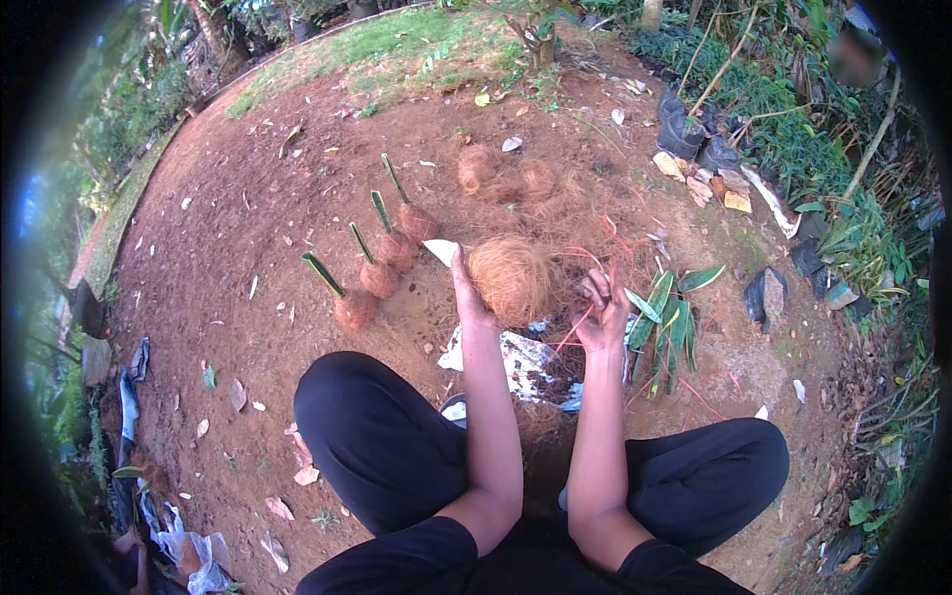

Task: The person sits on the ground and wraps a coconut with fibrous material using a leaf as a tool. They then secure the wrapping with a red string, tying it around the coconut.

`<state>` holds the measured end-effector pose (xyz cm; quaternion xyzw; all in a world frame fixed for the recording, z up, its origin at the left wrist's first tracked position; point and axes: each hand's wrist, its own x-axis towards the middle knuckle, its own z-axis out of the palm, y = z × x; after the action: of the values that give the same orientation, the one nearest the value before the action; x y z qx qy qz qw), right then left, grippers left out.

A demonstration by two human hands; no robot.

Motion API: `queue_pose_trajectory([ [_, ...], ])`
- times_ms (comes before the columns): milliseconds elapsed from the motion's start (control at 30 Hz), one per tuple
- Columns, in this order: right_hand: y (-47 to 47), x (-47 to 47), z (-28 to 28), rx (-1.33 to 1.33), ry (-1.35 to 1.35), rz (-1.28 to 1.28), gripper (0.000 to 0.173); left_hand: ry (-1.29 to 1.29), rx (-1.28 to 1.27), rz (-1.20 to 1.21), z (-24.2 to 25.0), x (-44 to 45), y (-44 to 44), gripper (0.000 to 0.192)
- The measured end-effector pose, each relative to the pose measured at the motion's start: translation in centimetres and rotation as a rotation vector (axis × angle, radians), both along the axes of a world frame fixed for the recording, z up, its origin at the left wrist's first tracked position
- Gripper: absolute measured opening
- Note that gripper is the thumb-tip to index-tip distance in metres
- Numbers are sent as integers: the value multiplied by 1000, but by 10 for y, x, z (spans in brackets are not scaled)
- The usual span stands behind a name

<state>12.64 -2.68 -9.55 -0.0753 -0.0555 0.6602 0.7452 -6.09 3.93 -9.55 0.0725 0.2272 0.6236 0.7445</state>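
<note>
My left hand (pixel 473 297) holds a round ball of brown coconut fibre (pixel 515 280) from its left side. A pale leaf piece (pixel 442 251) shows beyond my thumb, beside the ball. Just right of the ball, my right hand (pixel 604 311) has curled fingers gripping thin red plastic string (pixel 580 253). Several fibre-wrapped balls tied with red string (pixel 379 280) stand in a slanting row to the left, each with an upright cut leaf piece (pixel 323 274). Green snake plant leaves (pixel 673 327) lie right of my right hand. Loose coconut fibre (pixel 520 182) is heaped beyond the held ball.
A torn white plastic sheet (pixel 524 364) with dark soil lies between my forearms. Black plant bags (pixel 680 130) and dense plants border the right. Dry leaves dot the bare earth. A clear plastic bag (pixel 197 554) lies at the lower left, and a small tree trunk (pixel 543 48) stands ahead.
</note>
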Motion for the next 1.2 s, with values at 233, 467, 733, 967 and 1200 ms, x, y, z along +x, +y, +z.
queue_pose_trajectory([
  [233, -3, 1, -18, 9, 235, 188, 29, -17, 23, 48, -13, -8, 7, 55],
  [467, -2, -31, 14, 157, -1013, -449, 85, -90, 30, 45, -2, -7, 0, 79],
  [733, -1, -67, 32, 241, -1656, -891, 97, 100, -75, -37, 28, 35, -23, 62],
  [967, -12, -62, 34, 123, -1415, -958, 57, -62, 213, -127, 67, 26, -33, 60],
  [1200, -23, -84, 45, 23, -1206, -922, 56, -35, 609, -103, 42, 35, -22, 48],
])
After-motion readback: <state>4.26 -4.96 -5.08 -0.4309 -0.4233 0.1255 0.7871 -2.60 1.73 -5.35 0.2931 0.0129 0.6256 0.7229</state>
